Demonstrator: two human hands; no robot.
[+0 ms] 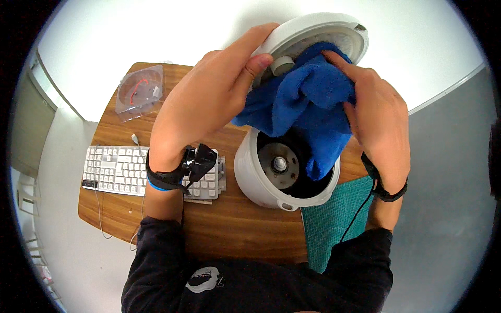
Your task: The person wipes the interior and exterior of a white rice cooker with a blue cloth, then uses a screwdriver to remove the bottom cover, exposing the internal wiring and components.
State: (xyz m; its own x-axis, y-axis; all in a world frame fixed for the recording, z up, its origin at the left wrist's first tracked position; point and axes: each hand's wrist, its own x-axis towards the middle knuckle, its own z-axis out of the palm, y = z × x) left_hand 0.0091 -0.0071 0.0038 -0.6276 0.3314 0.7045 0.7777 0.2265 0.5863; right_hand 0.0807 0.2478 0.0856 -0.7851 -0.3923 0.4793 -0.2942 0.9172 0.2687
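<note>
A white rice cooker (251, 175) stands on the wooden table with its lid (318, 22) raised. Its inner pot is absent, so the round heating plate (271, 155) shows at the bottom. My left hand (209, 86) grips the lid's left edge, the thumb on the inner side and the fingers mostly hidden behind. In my right hand (378, 104) is a bunched blue cloth (313, 88), pressed against the inside of the lid. One end of the cloth hangs down into the cooker's opening. A band sits on each wrist.
To the left, a white keyboard (117, 167) lies beneath my left forearm, with thin cables near it. Behind it is a clear plastic tray (140, 93) with a red wire inside. A green mat (339, 214) lies right of the cooker. A white wall (156, 31) rises behind the table.
</note>
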